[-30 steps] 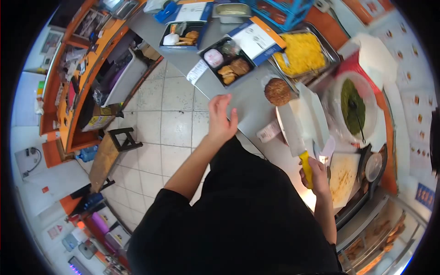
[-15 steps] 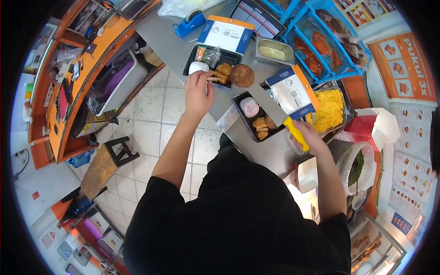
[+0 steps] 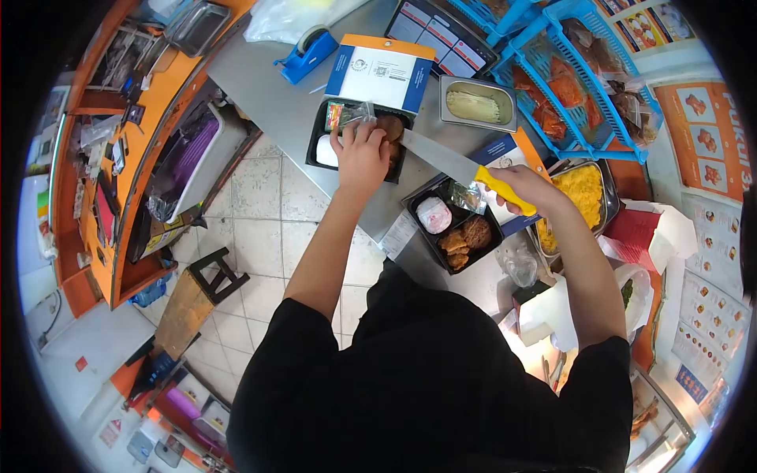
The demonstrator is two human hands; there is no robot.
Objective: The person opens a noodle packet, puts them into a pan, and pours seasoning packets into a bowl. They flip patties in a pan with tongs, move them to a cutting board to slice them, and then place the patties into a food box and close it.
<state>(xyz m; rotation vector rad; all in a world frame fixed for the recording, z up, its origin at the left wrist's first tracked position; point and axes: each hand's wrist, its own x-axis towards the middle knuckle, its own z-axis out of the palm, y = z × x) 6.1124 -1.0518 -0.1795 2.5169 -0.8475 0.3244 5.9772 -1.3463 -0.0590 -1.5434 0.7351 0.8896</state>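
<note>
My right hand (image 3: pixel 516 191) is closed around the yellow handle of a knife (image 3: pixel 445 156) with a broad metal blade. The blade's tip meets a brown round patty (image 3: pixel 389 126) in the upper black meal box (image 3: pixel 315 150). My left hand (image 3: pixel 363 158) lies over that box, fingers a little apart and bent down onto the food; the fingertips are partly hidden. A white rounded item (image 3: pixel 326 150) and a small green packet (image 3: pixel 334 116) sit beside it. The lower black meal box (image 3: pixel 465 266) holds a wrapped rounded item (image 3: pixel 434 214), fried pieces (image 3: pixel 453 243) and a patty (image 3: pixel 476 232).
Behind the boxes are a blue tape dispenser (image 3: pixel 307 55), a tablet (image 3: pixel 441 35) and a metal tray of pale shreds (image 3: pixel 477 102). Blue baskets (image 3: pixel 572 79) and a tray of yellow food (image 3: pixel 582 193) stand at right. A stool (image 3: pixel 185 303) is on the floor.
The patty on the knife has come down into the upper box. My left hand has shifted right over the food, and my right hand has moved up with the knife.
</note>
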